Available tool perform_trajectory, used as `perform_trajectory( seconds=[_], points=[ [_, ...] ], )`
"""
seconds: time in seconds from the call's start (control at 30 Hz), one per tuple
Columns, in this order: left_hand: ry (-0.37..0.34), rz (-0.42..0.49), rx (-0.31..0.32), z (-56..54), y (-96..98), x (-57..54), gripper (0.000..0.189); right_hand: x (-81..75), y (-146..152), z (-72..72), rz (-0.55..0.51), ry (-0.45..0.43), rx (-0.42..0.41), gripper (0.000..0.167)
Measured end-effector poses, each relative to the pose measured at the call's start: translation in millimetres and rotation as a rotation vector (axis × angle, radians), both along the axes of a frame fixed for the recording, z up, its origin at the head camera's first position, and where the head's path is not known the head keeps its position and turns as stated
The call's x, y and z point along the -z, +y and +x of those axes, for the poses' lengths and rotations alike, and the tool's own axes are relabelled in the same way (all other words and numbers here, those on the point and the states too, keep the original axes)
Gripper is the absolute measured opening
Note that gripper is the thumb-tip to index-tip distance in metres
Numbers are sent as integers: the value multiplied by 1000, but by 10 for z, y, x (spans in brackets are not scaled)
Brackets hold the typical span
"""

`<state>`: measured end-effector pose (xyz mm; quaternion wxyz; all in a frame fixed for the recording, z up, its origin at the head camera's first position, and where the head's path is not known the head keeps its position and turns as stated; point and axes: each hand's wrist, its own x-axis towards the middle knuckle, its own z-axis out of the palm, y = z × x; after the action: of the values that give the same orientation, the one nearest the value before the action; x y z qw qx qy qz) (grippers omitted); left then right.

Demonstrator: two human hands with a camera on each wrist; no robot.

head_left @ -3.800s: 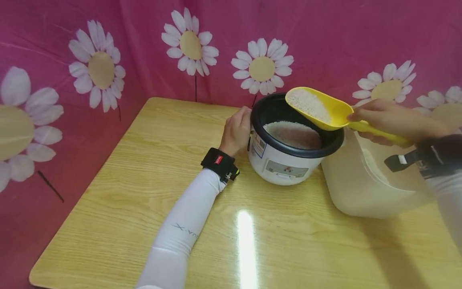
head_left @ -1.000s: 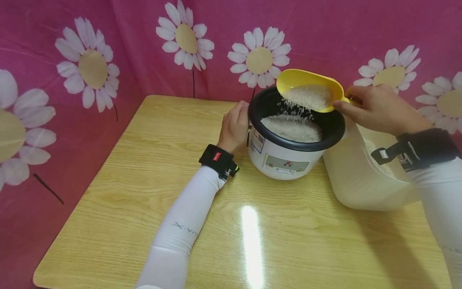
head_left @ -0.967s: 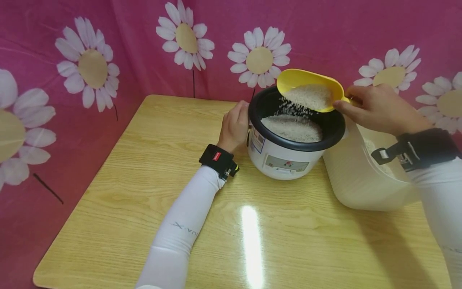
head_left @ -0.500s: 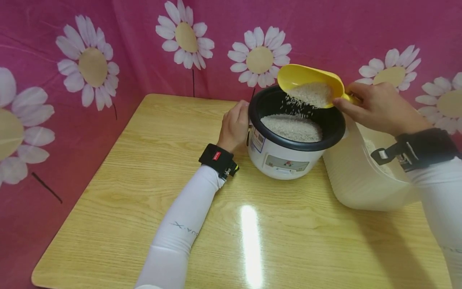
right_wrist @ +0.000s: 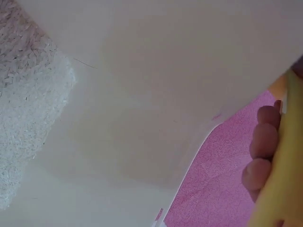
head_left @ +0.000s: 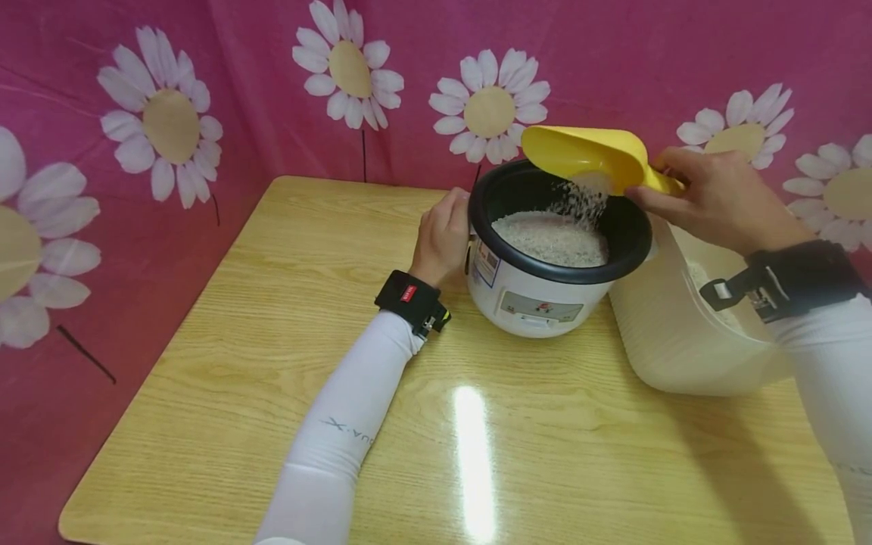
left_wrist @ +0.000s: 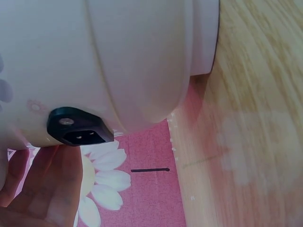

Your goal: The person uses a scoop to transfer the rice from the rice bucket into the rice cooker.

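Note:
My right hand (head_left: 715, 193) grips the handle of a yellow scoop (head_left: 586, 147), tipped steeply over the rice cooker (head_left: 538, 306). Rice (head_left: 587, 200) falls from it in a stream onto the rice (head_left: 548, 238) in the black inner pot. In the right wrist view, fingers (right_wrist: 264, 142) curl round the scoop's yellow handle. My left hand (head_left: 441, 236) holds the cooker's left side just under the rim. The left wrist view shows its fingers (left_wrist: 47, 184) against the white body, beside a black power socket (left_wrist: 78, 127).
A cream rice bin (head_left: 681, 333), partly filled with rice (right_wrist: 33, 109), stands right of the cooker under my right forearm. Both stand on a light wooden table (head_left: 306, 333). A pink daisy-patterned cloth (head_left: 259, 83) hangs behind and to the left.
The scoop, heaped and nearly level at first, has tilted further, and only a little rice shows in it. The rice level in the pot looks higher. My left hand keeps its place.

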<state>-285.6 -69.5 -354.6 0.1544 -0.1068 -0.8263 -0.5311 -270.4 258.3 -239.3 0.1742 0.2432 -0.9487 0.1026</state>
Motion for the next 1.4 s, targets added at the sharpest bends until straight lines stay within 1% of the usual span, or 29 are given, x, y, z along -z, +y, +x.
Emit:
perform_trajectory(
  seconds=[0.1,0.27,0.47,0.67,0.77,0.87,1.07,1.1,1.2,1.3,1.4],
  points=[
    [-4,2,3,-1,-2,-9,45,-20,-1,6,-4,20,7,26],
    [-5,2,4,-1,-5,-29,44,-48,-23,20,0,17,30,31],
    [3,0,-1,-3,-11,-49,44,-68,-26,11,0,29,36,32],
    [6,-6,3,-3,-18,-61,44,-84,-31,4,1,14,65,32],
    [-5,-4,5,-2,-23,-58,44,-94,-42,11,-10,-8,69,34],
    [-16,1,1,-1,-29,-47,44,-99,-69,2,-10,-16,53,35],
    [-32,15,19,2,-16,-14,45,-117,-50,-40,-3,53,27,32],
    [-29,12,20,0,-13,-10,45,-130,-36,-44,-2,66,26,32],
    [-15,-1,11,-10,-12,-6,45,-203,15,-41,8,54,52,35],
    [-2,-10,6,-17,-18,-18,45,-312,59,-21,43,40,91,39],
    [2,-17,6,-19,-27,-33,45,-428,119,34,97,13,135,44]
  ],
)
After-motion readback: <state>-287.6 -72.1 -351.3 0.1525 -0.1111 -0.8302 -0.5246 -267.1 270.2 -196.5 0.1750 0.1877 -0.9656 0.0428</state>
